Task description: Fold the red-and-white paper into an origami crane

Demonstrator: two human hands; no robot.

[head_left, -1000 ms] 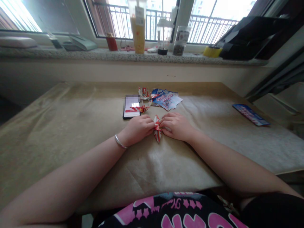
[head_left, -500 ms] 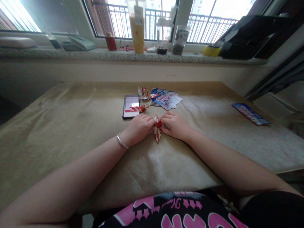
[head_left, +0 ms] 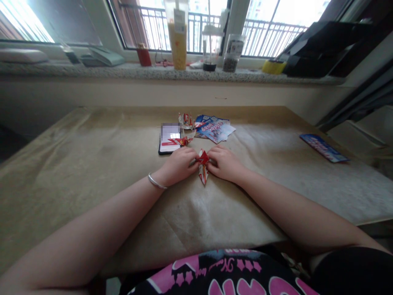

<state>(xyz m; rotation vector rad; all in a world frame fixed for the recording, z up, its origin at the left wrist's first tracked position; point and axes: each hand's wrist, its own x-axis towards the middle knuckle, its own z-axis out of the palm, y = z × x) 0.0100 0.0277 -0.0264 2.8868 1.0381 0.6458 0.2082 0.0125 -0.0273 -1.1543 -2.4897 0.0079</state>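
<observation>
Kraft-brown, a creased paper table cover [head_left: 92, 164] fills the head view. At its centre lies a small red-and-white folded paper figure [head_left: 203, 169], its lower tip pointing toward the person. The left hand [head_left: 178, 165], a silver bangle [head_left: 156, 182] at its wrist, pinches it from 9 o'clock and the right hand [head_left: 225, 164] from 3 o'clock, both curled with fingertips closed on the upper folds. A black smartphone [head_left: 169, 141] lies at 11 o'clock of the figure, blue printed paper sheets [head_left: 215, 128] at 1 o'clock, and a blue printed strip [head_left: 324, 148] well apart at 3 o'clock.
</observation>
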